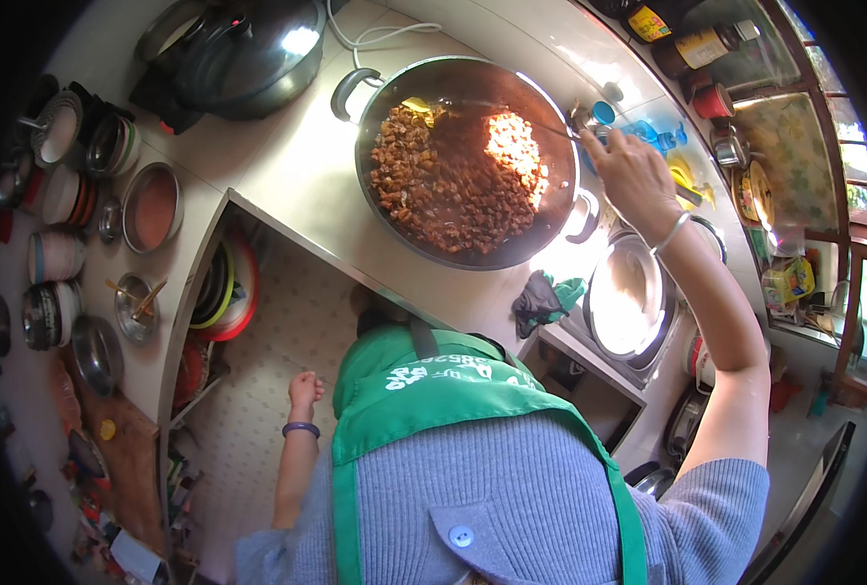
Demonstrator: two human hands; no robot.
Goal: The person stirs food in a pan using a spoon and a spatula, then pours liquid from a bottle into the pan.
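My right hand (627, 172), with a bangle at the wrist, grips the thin handle of a cooking utensil (554, 131) over the right side of a large two-handled pan (470, 263). The utensil's far end is hard to make out against the dark pan and the food. Browned, diced food (455, 197) covers the near and left parts of the pan; bright sunlight falls on its right part. A yellow piece (417, 104) lies at the far left of the food. Beside my green apron, my left hand (305, 388) hangs low with curled fingers, and nothing shows in it.
A lidded dark cooker (251, 66) stands left of the pan, near a white cord (397, 31). Bowls and a steel basin (153, 208) line the left counter. Cloths (547, 300) lie near the counter edge beside a round shiny lid or pan (627, 296). Bottles (704, 50) stand upper right.
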